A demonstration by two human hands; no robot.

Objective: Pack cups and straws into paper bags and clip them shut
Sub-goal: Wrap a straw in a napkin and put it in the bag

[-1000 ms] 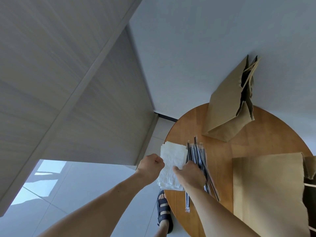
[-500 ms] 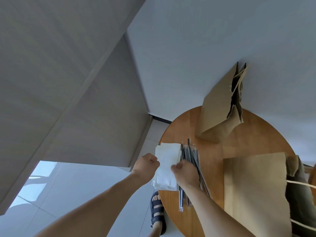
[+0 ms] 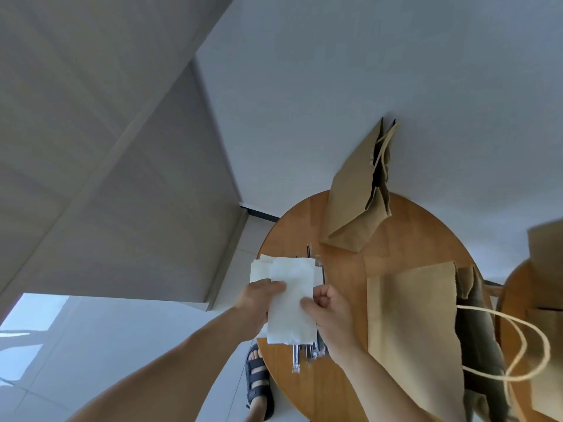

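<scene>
Left hand (image 3: 259, 300) and right hand (image 3: 330, 315) each pinch one edge of a white sheet (image 3: 292, 312), long axis 12-to-6. Straws (image 3: 297, 357) lie beneath it, parallel. The near bag (image 3: 411, 324) lies at 3 o'clock, closest to the right hand. The far bag (image 3: 353, 208) is at 1 o'clock.

The straws (image 3: 295, 357) lie at the counter's (image 3: 344, 275) left edge, under the paper sheet (image 3: 292, 306); the far bag (image 3: 350, 208) stands behind them; the near bag (image 3: 411, 324) sits to their right.

Bare tabletop (image 3: 344, 269) lies open between far bag (image 3: 353, 202) and near bag (image 3: 411, 324).
</scene>
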